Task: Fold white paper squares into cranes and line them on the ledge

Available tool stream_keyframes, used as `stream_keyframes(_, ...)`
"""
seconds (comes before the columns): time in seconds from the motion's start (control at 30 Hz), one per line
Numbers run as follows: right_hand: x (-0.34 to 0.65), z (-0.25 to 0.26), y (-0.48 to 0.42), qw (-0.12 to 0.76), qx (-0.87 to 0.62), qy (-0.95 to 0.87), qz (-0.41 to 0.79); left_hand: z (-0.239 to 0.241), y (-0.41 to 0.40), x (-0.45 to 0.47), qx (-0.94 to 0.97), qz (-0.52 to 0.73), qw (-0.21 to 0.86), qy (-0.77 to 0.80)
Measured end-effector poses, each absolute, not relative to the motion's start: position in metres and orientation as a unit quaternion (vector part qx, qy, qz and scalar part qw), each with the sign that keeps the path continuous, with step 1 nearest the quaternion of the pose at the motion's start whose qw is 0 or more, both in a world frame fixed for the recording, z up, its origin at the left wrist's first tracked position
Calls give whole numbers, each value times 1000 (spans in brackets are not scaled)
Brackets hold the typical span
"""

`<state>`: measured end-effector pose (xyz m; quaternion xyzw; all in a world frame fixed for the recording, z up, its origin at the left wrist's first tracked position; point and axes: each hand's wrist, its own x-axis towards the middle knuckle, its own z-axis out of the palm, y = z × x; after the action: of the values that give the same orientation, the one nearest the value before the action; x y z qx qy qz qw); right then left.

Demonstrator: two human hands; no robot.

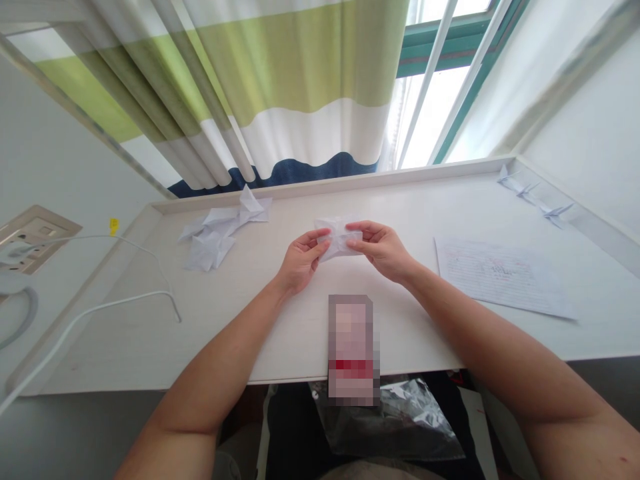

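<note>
A small folded piece of white paper [338, 239] is held above the middle of the white desk [260, 313]. My left hand [301, 260] pinches its left edge between thumb and fingers. My right hand [381, 250] pinches its right edge the same way. Both forearms reach in from the near edge of the desk.
A heap of folded white paper pieces [223, 230] lies at the back left. A written sheet [503, 277] lies to the right, with small folded paper cranes [537, 197] along the far right rim. A white cable [100, 307] runs from the wall socket [33, 237]. A blurred phone [351, 350] sits at the near edge.
</note>
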<state>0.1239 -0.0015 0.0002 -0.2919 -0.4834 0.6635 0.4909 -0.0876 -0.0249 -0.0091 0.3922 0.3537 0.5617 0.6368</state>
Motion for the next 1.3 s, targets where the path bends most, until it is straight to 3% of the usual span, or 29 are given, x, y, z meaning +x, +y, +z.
stream_keyframes(0.47,118,0,-10,485,-316,-536,615,-16,-25,-82,422,575,604,357)
stream_keyframes(0.8,118,1,-9,506,-312,-510,622,-14,-32,-73,496,593,515,371)
stream_keyframes(1.3,120,3,-12,487,-299,-516,638,-16,-25,-84,447,600,562,352)
